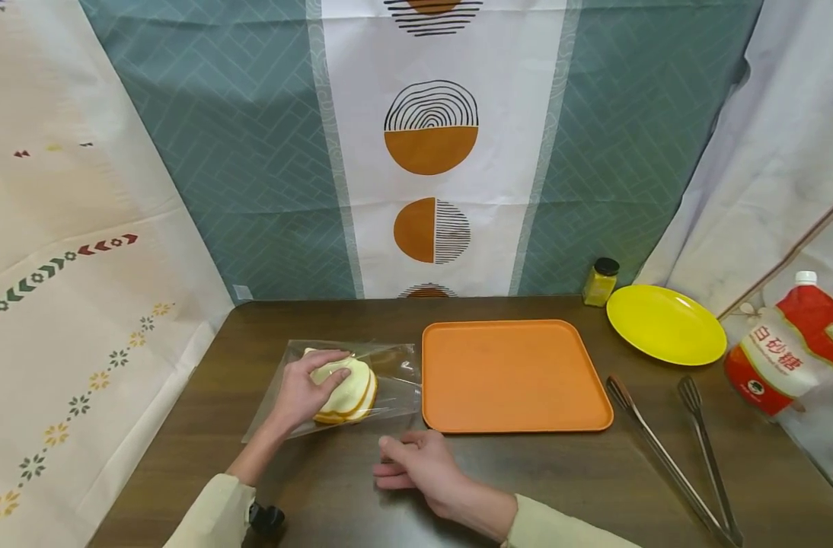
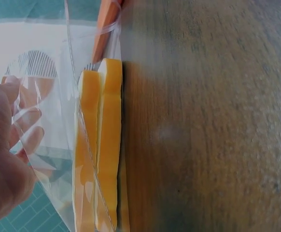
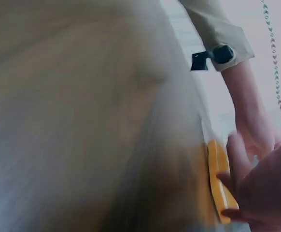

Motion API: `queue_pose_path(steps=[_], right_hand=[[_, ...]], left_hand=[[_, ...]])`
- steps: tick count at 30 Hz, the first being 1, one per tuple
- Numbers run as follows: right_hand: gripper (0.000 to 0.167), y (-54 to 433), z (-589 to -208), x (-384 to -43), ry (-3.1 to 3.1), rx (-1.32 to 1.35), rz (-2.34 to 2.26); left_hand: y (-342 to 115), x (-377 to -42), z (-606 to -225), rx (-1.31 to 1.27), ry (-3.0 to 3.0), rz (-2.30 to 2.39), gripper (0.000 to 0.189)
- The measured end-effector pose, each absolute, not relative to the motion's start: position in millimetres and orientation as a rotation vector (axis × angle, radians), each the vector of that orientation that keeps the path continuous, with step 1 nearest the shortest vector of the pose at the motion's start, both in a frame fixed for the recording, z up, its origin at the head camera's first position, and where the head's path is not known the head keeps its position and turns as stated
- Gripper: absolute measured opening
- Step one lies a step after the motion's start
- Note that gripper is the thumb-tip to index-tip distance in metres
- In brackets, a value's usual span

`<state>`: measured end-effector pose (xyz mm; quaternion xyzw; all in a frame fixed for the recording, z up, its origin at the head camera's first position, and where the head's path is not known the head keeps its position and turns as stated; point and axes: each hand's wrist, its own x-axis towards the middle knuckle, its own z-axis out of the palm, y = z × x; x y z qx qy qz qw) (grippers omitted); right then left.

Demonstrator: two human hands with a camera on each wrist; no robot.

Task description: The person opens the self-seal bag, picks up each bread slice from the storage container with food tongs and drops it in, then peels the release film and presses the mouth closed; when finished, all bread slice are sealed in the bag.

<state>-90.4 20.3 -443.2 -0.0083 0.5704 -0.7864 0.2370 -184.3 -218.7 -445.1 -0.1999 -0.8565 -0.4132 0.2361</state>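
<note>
Two slices of bread with yellow-orange crusts lie stacked in a clear plastic bag on the table. Over the slices, my left hand pinches the bag's upper film, thumb and fingers bent. From the left wrist view, that film rises away from the bread slices toward the left hand, and some fingers show through it. My right hand hovers nearer the front with loosely bent fingers and nothing in them. The right wrist view is blurred; there the right hand partly covers the slices.
Right of the bag lies an orange tray. Beyond it stand a yellow plate, a jar with a black lid and a red-and-white pouch. Long metal tongs lie spread at the right. Curtains enclose the table.
</note>
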Motion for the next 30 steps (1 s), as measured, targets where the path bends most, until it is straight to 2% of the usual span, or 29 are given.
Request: queue_pose_path(steps=[4,15,21,26,30], right_hand=[[0.028,-2.2,-448.4,-98.2,1.563,0.098,-2.236],[0.036,-26.1,-455.1,-109.7,1.587,0.268,-2.334],[0.053,-29.9,-456.7,-119.3,1.523,0.337,-2.361],[0.046,-32.0,-461.2,-123.2,1.500,0.362,-2.387],[0.047,-31.5,-463.1,-122.9,1.489,0.354,-2.391]], left_hand=[[-218.6,-184.6,-444.5,-0.543,-2.349,-1.127,0.027],[-221.4,-183.5,-444.1,-0.533,-2.377,-1.138,0.028],[-220.7,-184.9,-442.1,-0.538,-2.400,-1.114,0.030],[-221.2,-186.0,-437.2,-0.583,-2.414,-1.094,0.032],[-224.5,-191.3,-428.2,-0.591,-2.438,-1.131,0.032]])
